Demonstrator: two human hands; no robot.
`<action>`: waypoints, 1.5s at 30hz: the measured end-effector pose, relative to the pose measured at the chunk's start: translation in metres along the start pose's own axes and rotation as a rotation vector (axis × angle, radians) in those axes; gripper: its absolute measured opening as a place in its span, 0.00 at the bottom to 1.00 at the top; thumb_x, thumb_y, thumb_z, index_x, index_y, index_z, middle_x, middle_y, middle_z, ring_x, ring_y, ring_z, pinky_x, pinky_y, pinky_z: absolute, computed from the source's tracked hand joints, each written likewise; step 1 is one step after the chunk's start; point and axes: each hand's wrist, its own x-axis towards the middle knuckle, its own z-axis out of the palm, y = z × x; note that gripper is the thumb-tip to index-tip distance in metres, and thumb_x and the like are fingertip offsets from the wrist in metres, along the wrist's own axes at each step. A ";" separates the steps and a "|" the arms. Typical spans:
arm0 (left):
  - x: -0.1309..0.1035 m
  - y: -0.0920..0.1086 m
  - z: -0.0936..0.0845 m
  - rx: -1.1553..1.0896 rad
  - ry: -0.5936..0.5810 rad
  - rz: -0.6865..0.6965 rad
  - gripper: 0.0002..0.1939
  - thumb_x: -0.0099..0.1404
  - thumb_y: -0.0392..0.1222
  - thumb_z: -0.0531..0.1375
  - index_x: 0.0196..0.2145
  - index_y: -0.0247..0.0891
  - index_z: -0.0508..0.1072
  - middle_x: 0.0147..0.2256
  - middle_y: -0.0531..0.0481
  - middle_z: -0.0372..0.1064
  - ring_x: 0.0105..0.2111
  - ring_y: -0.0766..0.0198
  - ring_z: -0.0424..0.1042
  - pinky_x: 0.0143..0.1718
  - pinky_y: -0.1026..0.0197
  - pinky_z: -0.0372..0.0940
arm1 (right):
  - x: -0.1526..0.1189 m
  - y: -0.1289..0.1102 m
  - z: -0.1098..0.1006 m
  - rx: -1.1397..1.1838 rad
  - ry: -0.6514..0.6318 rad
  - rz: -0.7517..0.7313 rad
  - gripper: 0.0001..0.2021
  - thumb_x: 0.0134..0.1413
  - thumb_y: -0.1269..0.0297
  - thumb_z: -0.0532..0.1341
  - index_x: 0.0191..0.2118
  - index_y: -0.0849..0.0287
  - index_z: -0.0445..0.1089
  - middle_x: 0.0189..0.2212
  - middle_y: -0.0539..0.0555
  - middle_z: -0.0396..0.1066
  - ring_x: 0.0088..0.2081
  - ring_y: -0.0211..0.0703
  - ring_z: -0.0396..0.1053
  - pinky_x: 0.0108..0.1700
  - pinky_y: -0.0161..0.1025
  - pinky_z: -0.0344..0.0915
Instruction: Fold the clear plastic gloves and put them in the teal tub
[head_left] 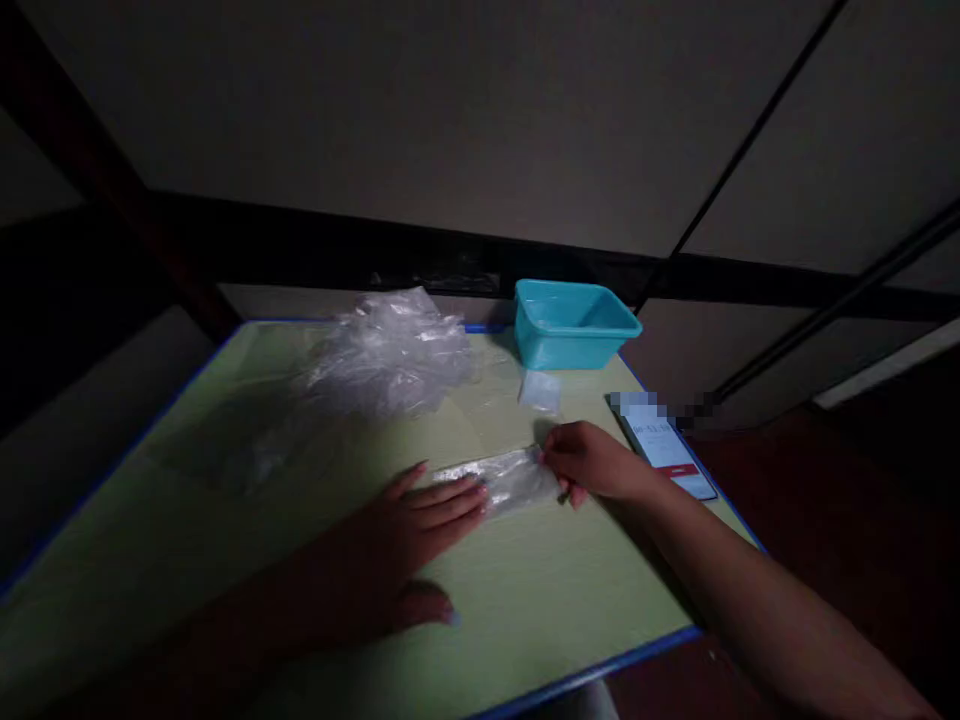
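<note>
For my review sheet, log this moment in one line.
left hand: fingertips on flat clear plastic strip | right hand: pinching its right end | nearby: crumpled clear plastic heap, turquoise rectangular tub, lit phone

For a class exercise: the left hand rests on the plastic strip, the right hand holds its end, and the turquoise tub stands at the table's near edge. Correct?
Not near: the head view shows the turquoise tub at the far edge of the table. The left hand and right hand are as stated.

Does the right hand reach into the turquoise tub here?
No, the right hand pinches the right end of the flat clear plastic on the table, nearer the camera than the turquoise tub.
</note>
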 end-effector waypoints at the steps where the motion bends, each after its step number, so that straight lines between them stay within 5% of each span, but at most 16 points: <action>1: 0.000 0.001 0.000 0.009 0.009 0.017 0.39 0.66 0.64 0.51 0.66 0.40 0.48 0.66 0.41 0.45 0.65 0.48 0.48 0.63 0.36 0.40 | -0.001 0.000 0.002 0.000 0.010 -0.005 0.10 0.55 0.69 0.56 0.23 0.60 0.61 0.14 0.45 0.64 0.13 0.33 0.64 0.14 0.27 0.57; 6: -0.001 -0.004 0.002 0.079 0.182 0.079 0.30 0.68 0.55 0.54 0.63 0.42 0.56 0.64 0.43 0.53 0.64 0.51 0.52 0.64 0.41 0.37 | -0.003 0.001 0.009 0.017 0.055 -0.030 0.07 0.54 0.69 0.57 0.26 0.59 0.61 0.13 0.44 0.62 0.14 0.33 0.62 0.16 0.28 0.58; 11: 0.003 -0.016 0.004 0.103 0.345 0.096 0.21 0.67 0.51 0.55 0.55 0.44 0.67 0.60 0.43 0.60 0.61 0.48 0.54 0.61 0.41 0.46 | -0.001 0.002 0.013 0.039 0.088 -0.106 0.05 0.54 0.67 0.56 0.29 0.57 0.59 0.17 0.44 0.62 0.17 0.34 0.61 0.18 0.30 0.58; 19: 0.016 -0.014 0.005 0.121 0.294 0.138 0.23 0.64 0.51 0.59 0.55 0.43 0.68 0.57 0.40 0.64 0.59 0.45 0.58 0.60 0.36 0.46 | 0.008 0.009 0.014 -0.104 0.200 -0.287 0.05 0.51 0.68 0.58 0.27 0.59 0.62 0.21 0.47 0.63 0.23 0.35 0.60 0.25 0.32 0.55; 28: 0.013 -0.014 0.003 0.069 0.252 0.126 0.23 0.65 0.47 0.58 0.57 0.41 0.66 0.58 0.43 0.65 0.58 0.51 0.62 0.60 0.43 0.51 | 0.001 -0.004 0.017 0.102 0.090 -0.023 0.04 0.55 0.66 0.57 0.30 0.60 0.62 0.15 0.45 0.64 0.14 0.34 0.64 0.15 0.29 0.58; 34: 0.014 -0.014 0.003 0.097 0.212 0.127 0.25 0.65 0.47 0.58 0.59 0.39 0.64 0.60 0.41 0.61 0.60 0.52 0.60 0.60 0.44 0.53 | 0.009 0.002 0.024 0.072 0.163 -0.040 0.08 0.54 0.67 0.59 0.26 0.60 0.62 0.11 0.43 0.61 0.09 0.29 0.57 0.10 0.26 0.49; 45: 0.012 -0.013 0.005 0.083 0.219 0.124 0.26 0.65 0.47 0.58 0.59 0.38 0.64 0.61 0.41 0.59 0.61 0.51 0.59 0.60 0.44 0.53 | 0.009 0.003 0.026 0.272 0.159 -0.104 0.11 0.53 0.59 0.61 0.27 0.58 0.60 0.12 0.42 0.60 0.10 0.31 0.57 0.11 0.27 0.52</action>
